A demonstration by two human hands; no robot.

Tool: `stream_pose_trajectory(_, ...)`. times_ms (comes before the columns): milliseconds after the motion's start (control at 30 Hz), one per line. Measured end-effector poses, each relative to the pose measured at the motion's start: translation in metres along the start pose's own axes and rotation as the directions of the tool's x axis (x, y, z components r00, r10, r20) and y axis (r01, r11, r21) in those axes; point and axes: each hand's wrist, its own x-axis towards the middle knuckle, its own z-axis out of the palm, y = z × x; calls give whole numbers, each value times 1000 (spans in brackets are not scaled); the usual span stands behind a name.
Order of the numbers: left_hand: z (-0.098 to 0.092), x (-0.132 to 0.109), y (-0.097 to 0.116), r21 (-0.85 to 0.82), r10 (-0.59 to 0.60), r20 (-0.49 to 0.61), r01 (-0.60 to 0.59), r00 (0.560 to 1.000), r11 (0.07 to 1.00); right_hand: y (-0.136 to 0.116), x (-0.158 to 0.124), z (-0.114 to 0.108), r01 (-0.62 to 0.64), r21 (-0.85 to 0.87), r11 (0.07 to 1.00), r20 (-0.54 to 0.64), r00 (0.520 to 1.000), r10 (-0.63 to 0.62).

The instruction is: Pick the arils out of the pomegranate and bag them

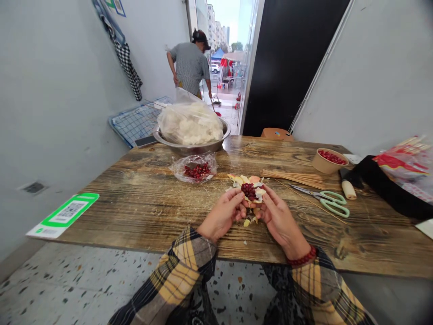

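A piece of pomegranate (pixel 249 191) with dark red seeds and pale pith is held between my two hands above the wooden table. My left hand (pixel 227 210) grips its left side with thumb and fingers. On the other side, my right hand (pixel 278 215) is closed on the pith edge. Yellowish peel scraps (pixel 246 222) lie below and behind the hands. A clear plastic bag (pixel 197 169) with loose red seeds rests on the table to the left, beyond my left hand.
A steel basin (pixel 189 146) with a bag of white material stands at the back. Thin sticks (pixel 294 177), green-handled scissors (pixel 324 198), a paper bowl (pixel 329 161) of red seeds and a wooden-handled tool (pixel 348 189) lie right. A person (pixel 191 67) sweeps near the doorway.
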Motion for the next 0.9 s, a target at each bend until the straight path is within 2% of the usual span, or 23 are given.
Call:
stream_pose_trajectory(100,1,0,0,-19,22,-33,-23,999,1000,0,0,1,-4,-15,1000,-4,1000,4)
stream_pose_trajectory(300,0,0,0,-40,24,-30,-25,999,999,-3,0,1,-50,1,999,63,997,49)
stream_pose_trajectory(533,-1,1,-2,-68,35,7,-35,999,997,1,0,1,30,-80,996,9,1000,-29)
stream_pose_trajectory(900,-4,3,-2,-129,-2,-3,2,1000,992,0,-1,0,-1,-51,999,8,1000,1)
